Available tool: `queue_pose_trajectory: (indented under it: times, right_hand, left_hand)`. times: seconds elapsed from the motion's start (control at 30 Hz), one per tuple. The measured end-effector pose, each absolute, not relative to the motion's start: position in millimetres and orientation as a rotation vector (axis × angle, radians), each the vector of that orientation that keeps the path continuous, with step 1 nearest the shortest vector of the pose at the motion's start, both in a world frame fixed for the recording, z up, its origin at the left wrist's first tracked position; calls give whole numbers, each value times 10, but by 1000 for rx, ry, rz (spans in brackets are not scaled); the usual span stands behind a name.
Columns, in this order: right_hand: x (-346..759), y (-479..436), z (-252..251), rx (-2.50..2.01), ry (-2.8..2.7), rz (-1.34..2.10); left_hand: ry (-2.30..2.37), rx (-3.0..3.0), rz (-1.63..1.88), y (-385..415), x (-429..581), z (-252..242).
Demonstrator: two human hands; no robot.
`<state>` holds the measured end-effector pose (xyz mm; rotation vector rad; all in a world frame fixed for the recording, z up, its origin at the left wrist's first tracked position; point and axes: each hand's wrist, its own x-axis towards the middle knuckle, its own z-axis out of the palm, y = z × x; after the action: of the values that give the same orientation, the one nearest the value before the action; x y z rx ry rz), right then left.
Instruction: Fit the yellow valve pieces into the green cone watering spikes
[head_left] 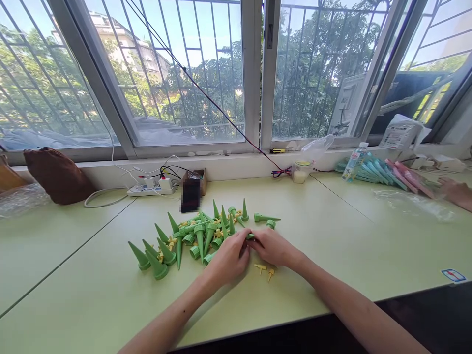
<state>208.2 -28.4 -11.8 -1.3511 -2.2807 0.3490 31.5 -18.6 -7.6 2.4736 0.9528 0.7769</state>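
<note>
My left hand (233,253) and my right hand (272,246) meet over the table, their fingers closed around a green plastic spike (250,236). Only a small bit of it shows between the fingertips. Left of and beyond my hands spreads a pile of green cone-shaped spikes (199,240), some upright and some lying down, with small yellow valve pieces (172,242) among them. Two loose yellow pieces (260,268) lie just below my right hand. Past my right hand, one green spike (267,218) rests on its side near a green cap (271,224).
A power strip (151,188) with cables and a small cardboard box (202,183) stand at the back. Farther right are a plastic cup (299,173), a bottle (354,162) and a row of teal and pink packets (383,173). Another person's hand (456,191) rests at the right edge.
</note>
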Motion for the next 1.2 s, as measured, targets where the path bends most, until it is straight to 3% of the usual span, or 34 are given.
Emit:
queue_pose_trajectory:
  times: [1.2]
  right_hand:
    - [2083, -276, -134, -1295, -2261, 359]
  left_hand:
    - [973, 2510, 738, -193, 309, -86]
